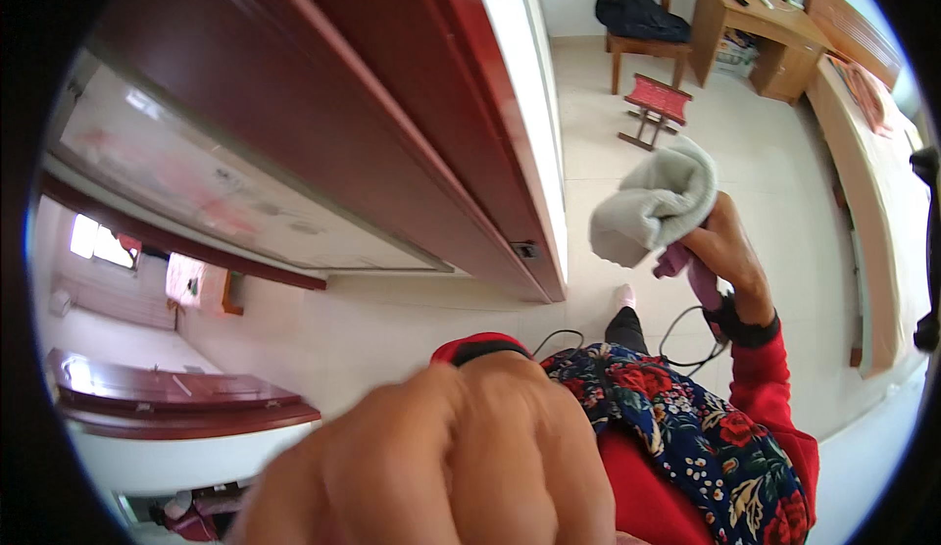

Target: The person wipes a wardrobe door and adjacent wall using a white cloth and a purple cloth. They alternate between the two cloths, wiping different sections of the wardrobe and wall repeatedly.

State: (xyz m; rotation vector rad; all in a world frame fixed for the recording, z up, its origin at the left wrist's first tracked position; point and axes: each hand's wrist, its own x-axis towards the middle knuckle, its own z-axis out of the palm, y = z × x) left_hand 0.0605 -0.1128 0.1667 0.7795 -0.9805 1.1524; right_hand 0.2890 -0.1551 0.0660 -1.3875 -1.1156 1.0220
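Observation:
My left hand (441, 457) looms large at the bottom of the head view, its back and knuckles turned up. The fingers curl down out of sight, so whatever they hold is hidden. Out to the right, my right hand (730, 241) grips a folded greyish-white cloth (652, 207), bunched above the floor. A strip of purple cloth (701, 278) hangs beside the same hand. Left of the cloth, apart from it, stands dark red woodwork (392, 104) with a small metal latch plate (526, 250) at its edge.
A red-topped folding stool (659, 99) stands beyond the cloth. Behind it are a chair (647, 45) bearing a dark bag and a wooden desk (765, 21). A bed (872, 212) runs along the right. A black cable (686, 349) loops by my waist. More furniture (176, 403) shows at left.

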